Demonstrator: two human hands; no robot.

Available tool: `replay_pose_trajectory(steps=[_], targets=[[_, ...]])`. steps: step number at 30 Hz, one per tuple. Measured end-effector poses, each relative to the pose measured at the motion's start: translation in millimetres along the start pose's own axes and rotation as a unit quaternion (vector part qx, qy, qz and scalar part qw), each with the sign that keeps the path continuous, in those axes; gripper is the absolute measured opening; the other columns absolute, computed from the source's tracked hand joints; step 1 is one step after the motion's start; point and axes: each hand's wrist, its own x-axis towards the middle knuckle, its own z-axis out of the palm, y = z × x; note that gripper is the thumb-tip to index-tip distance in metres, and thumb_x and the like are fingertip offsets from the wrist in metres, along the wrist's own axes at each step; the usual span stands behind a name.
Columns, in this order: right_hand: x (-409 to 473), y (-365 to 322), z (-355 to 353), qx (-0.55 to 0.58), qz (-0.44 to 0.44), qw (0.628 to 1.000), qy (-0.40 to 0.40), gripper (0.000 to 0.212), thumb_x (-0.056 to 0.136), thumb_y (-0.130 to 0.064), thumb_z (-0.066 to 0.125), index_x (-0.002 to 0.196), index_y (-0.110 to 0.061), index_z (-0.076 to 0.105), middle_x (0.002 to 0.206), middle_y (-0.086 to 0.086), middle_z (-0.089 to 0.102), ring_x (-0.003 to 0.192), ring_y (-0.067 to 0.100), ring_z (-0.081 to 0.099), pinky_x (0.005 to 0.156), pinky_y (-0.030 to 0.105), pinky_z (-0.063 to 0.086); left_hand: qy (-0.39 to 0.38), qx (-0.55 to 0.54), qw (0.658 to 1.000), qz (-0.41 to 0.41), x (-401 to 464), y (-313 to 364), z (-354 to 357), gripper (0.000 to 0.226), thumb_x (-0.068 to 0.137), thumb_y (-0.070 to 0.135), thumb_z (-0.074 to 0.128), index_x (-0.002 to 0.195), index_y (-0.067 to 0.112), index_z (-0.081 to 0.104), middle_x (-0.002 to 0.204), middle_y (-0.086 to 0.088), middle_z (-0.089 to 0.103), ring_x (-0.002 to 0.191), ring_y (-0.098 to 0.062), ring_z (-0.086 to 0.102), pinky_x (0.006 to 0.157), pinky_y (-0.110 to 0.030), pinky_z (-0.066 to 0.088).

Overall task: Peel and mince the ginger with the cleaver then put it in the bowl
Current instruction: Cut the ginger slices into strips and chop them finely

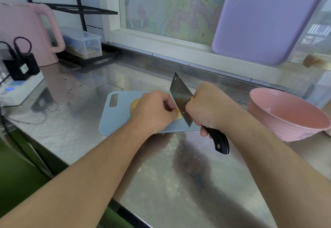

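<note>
The ginger (134, 104) lies on the blue cutting board (118, 118), mostly hidden under my left hand (154, 110). I can see yellow at the far side of that hand and a small yellow bit right at the blade, so I think the skin is off, at least where it shows. My left hand is curled over the ginger and holds it down. My right hand (206, 107) is wrapped tight around the cleaver (180, 100), up where the blade meets the black handle. The blade stands on its edge, just beside my left fingers, and it has small yellow bits stuck on it.

I think I am cutting now, near the start of it. There is no pile of tiny pieces on the board yet. The pink bowl (265, 113) sits on the shiny surface (179, 183), off to the right of the board, and it looks empty. So most of the chopping and the scooping into the bowl are still left.
</note>
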Motion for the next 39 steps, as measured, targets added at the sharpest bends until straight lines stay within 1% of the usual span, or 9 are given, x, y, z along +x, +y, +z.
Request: replay_pose_trajectory(steps=[6,11,14,20,22,25,29,36,39], targets=[[-1.7,-1.2,1.8,-0.009,0.004,1.0,-0.011,0.015,0.084,0.005,0.04,0.075,-0.001,0.051,0.054,0.016,0.056,0.029,0.025,0.056,0.036,0.023,0.045,0.005,0.01,1.0,0.005,0.8,-0.9,-0.3,0.012,0.082,0.026,0.08,0.072,0.028,0.075,0.071,0.015,0.074,0.071,0.0,0.069,0.071,-0.026,0.06],[-2.9,1.7,4.0,-0.015,0.017,0.999,-0.038,0.014,0.086,0.004,0.041,0.079,0.001,0.053,0.059,0.018,0.06,0.029,0.023,0.056,0.035,0.024,0.045,0.0,0.012,1.0,0.01,2.0,-3.1,0.2,0.012,0.082,0.028,0.081,0.072,0.03,0.075,0.072,0.016,0.074,0.073,-0.002,0.07,0.074,-0.032,0.062],[1.6,2.7,6.9,-0.021,0.013,0.999,-0.041,0.015,0.086,0.006,0.042,0.077,0.0,0.053,0.062,0.019,0.06,0.036,0.029,0.063,0.04,0.025,0.048,-0.005,0.004,1.0,0.011,3.6,-5.7,-0.3,0.012,0.081,0.031,0.081,0.07,0.033,0.075,0.07,0.018,0.074,0.075,-0.004,0.072,0.076,-0.036,0.063],[8.1,5.3,14.4,0.01,0.011,1.0,0.0,0.013,0.083,0.004,0.042,0.078,-0.002,0.052,0.054,0.016,0.055,0.029,0.026,0.056,0.036,0.021,0.042,-0.012,-0.001,1.0,0.006,3.6,-5.5,0.6,0.009,0.08,0.03,0.079,0.073,0.034,0.076,0.07,0.02,0.074,0.076,-0.005,0.072,0.079,-0.038,0.063],[10.3,8.5,12.5,0.017,0.014,1.0,0.001,0.012,0.082,0.004,0.043,0.076,-0.001,0.053,0.047,0.015,0.055,0.03,0.027,0.057,0.038,0.023,0.045,-0.011,-0.003,1.0,0.004,4.4,-6.1,0.3,0.008,0.081,0.029,0.08,0.074,0.033,0.076,0.071,0.019,0.074,0.076,-0.003,0.072,0.081,-0.037,0.063],[12.6,11.2,3.3,0.028,0.017,0.999,0.015,0.011,0.079,0.002,0.044,0.078,0.002,0.055,0.054,0.02,0.059,0.036,0.031,0.062,0.043,0.032,0.048,-0.007,-0.009,1.0,0.001,5.5,-7.5,-0.1,0.009,0.079,0.029,0.082,0.072,0.032,0.077,0.071,0.02,0.074,0.077,-0.002,0.073,0.085,-0.036,0.062],[10.9,10.5,-5.4,0.027,0.012,1.0,0.01,0.01,0.081,0.003,0.048,0.077,0.003,0.057,0.059,0.021,0.057,0.034,0.029,0.06,0.039,0.026,0.044,-0.01,-0.015,1.0,0.001,6.2,-8.5,-0.1,0.01,0.078,0.03,0.084,0.072,0.032,0.076,0.071,0.021,0.074,0.077,-0.001,0.073,0.086,-0.036,0.062],[6.0,5.5,-0.7,0.01,0.006,1.0,-0.003,0.011,0.079,0.003,0.045,0.082,0.001,0.056,0.062,0.022,0.058,0.034,0.029,0.059,0.043,0.033,0.048,-0.01,-0.016,1.0,0.001,6.1,-8.6,0.4,0.01,0.078,0.03,0.081,0.071,0.033,0.076,0.07,0.021,0.074,0.078,-0.002,0.073,0.085,-0.036,0.062],[5.1,4.5,1.6,0.004,0.007,1.0,-0.006,0.011,0.082,0.004,0.046,0.081,0.0,0.056,0.06,0.02,0.058,0.033,0.027,0.059,0.042,0.029,0.047,-0.009,-0.011,1.0,0.004,5.5,-7.9,0.6,0.01,0.08,0.029,0.08,0.071,0.032,0.076,0.07,0.019,0.075,0.077,-0.003,0.073,0.083,-0.036,0.062]])
